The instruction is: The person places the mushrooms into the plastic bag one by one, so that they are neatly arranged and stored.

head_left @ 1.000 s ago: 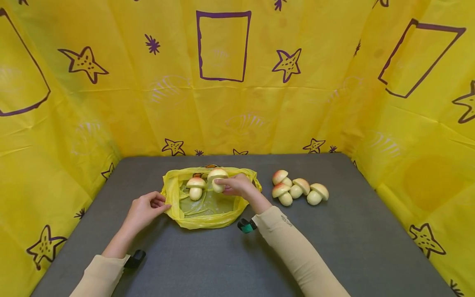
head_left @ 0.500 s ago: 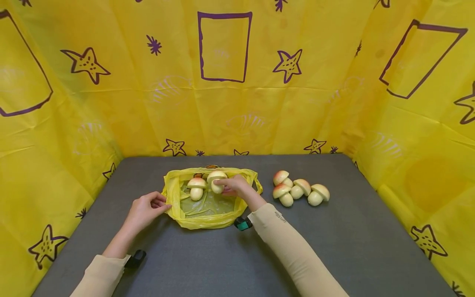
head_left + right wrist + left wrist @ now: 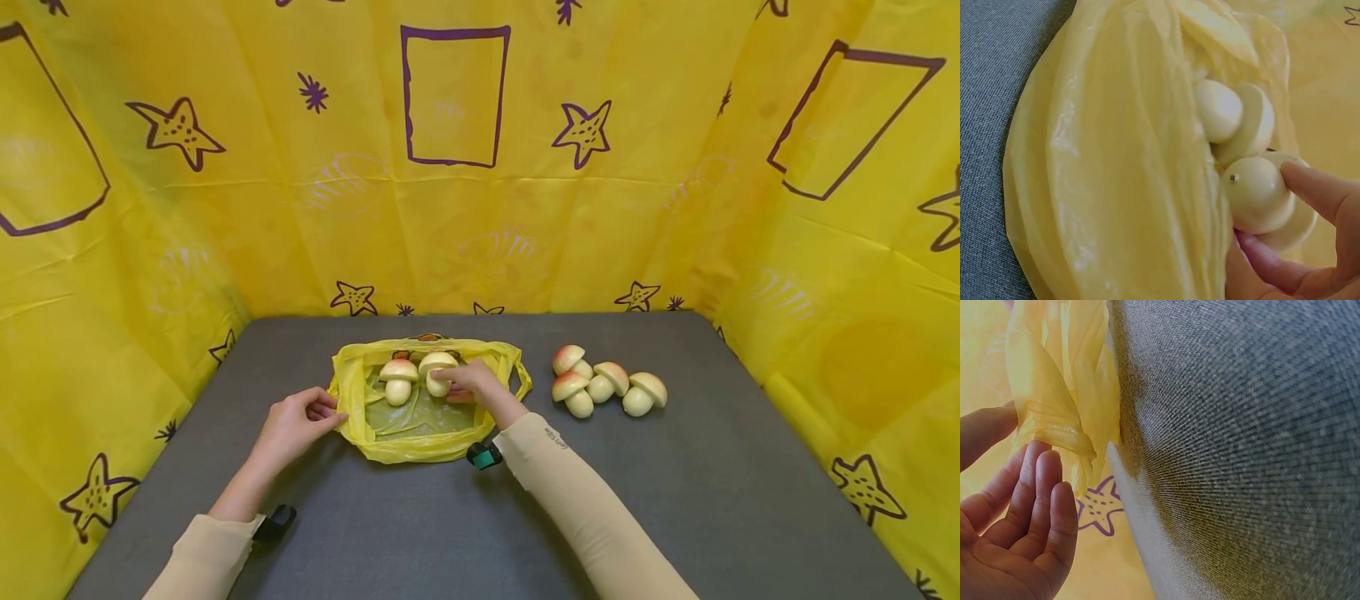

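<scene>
A yellow plastic bag (image 3: 423,450) lies with its mouth spread wide on the grey table. My left hand (image 3: 296,425) pinches its left rim; in the left wrist view the thumb and fingers (image 3: 1047,481) stand on either side of the yellow film. Inside the bag, my right hand (image 3: 476,385) grips a toy mushroom (image 3: 437,363) by its stem, thumb on one side and fingers below. Just left of it in the bag is another mushroom (image 3: 398,382) with a pale, red-tinged cap, whose round stem (image 3: 1217,111) shows in the right wrist view.
Several more mushrooms (image 3: 609,380) lie clustered on the table (image 3: 720,467) to the right of the bag. Yellow cloth walls (image 3: 450,225) with purple drawings enclose the table at the back and both sides. Black straps (image 3: 276,523) sit at the wrists.
My right hand has lowered the mushroom deeper into the bag, close beside the other one. My left hand keeps its place at the rim.
</scene>
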`<state>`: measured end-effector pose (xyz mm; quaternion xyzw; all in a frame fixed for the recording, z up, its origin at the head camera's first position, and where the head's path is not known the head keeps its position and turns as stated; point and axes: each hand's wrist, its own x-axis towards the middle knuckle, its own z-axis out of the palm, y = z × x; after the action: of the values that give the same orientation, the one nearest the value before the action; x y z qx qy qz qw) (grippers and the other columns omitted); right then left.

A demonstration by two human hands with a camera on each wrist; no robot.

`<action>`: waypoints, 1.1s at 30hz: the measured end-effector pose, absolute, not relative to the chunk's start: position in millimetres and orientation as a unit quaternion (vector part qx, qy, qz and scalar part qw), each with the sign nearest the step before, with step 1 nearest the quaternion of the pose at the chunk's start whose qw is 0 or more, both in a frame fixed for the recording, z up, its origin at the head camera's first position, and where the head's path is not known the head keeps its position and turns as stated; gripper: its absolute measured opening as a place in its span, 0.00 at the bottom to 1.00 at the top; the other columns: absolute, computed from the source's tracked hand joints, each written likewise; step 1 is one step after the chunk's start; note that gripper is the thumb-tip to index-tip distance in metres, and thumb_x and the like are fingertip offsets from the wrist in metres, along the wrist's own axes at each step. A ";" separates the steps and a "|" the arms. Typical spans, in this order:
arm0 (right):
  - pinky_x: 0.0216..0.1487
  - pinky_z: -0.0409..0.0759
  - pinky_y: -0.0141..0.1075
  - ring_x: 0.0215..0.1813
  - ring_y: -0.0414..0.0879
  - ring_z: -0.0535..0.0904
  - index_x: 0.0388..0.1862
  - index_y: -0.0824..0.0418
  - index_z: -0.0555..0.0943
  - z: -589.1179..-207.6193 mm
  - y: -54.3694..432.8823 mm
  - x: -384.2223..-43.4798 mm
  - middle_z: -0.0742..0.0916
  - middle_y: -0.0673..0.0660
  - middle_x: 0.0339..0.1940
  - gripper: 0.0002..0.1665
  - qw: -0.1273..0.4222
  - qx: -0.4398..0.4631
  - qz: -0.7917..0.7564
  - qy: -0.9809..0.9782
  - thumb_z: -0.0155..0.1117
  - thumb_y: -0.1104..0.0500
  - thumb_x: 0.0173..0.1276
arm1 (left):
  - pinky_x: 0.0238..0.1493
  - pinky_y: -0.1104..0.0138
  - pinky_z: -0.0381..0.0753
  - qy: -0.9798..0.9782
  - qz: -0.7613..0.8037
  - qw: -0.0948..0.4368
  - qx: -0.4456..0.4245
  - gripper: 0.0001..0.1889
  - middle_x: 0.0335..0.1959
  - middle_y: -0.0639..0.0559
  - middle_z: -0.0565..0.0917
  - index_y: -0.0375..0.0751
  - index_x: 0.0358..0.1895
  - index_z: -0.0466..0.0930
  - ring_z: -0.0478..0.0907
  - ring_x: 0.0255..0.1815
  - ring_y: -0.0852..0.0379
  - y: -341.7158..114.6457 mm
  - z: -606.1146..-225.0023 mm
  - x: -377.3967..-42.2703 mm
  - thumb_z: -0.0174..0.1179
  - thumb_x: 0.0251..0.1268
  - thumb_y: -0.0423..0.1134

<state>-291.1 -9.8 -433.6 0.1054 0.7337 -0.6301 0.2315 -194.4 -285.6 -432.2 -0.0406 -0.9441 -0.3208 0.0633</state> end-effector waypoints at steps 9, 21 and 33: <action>0.46 0.82 0.39 0.40 0.48 0.81 0.52 0.70 0.75 -437.9 -12.2 -290.7 0.80 0.58 0.38 0.29 0.232 0.102 -0.625 0.739 0.73 0.55 0.57 | 0.29 0.70 0.74 -0.945 -0.320 0.059 -0.038 0.15 0.29 0.52 0.82 0.40 0.37 0.79 0.75 0.29 0.59 -286.6 -433.7 -195.1 0.69 0.55 0.47; 0.48 0.81 0.41 0.37 0.48 0.82 0.49 0.69 0.76 -439.3 -10.5 -290.0 0.80 0.57 0.33 0.26 0.235 0.103 -0.616 0.744 0.73 0.57 0.56 | 0.29 0.70 0.74 -0.944 -0.324 0.060 -0.037 0.16 0.29 0.52 0.82 0.39 0.37 0.79 0.76 0.30 0.59 -286.5 -432.8 -194.1 0.69 0.54 0.47; 0.37 0.83 0.38 0.35 0.51 0.83 0.54 0.70 0.71 -444.7 -9.1 -296.0 0.81 0.63 0.42 0.37 0.234 0.117 -0.599 0.757 0.77 0.53 0.51 | 0.29 0.69 0.74 -0.944 -0.323 0.061 -0.034 0.15 0.29 0.52 0.82 0.40 0.37 0.79 0.77 0.30 0.59 -285.3 -431.7 -193.1 0.68 0.55 0.46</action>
<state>-296.0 -9.1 -444.7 0.1173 0.7570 -0.5987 0.2341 -193.1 -285.3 -431.7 -0.0345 -0.9438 -0.3230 0.0606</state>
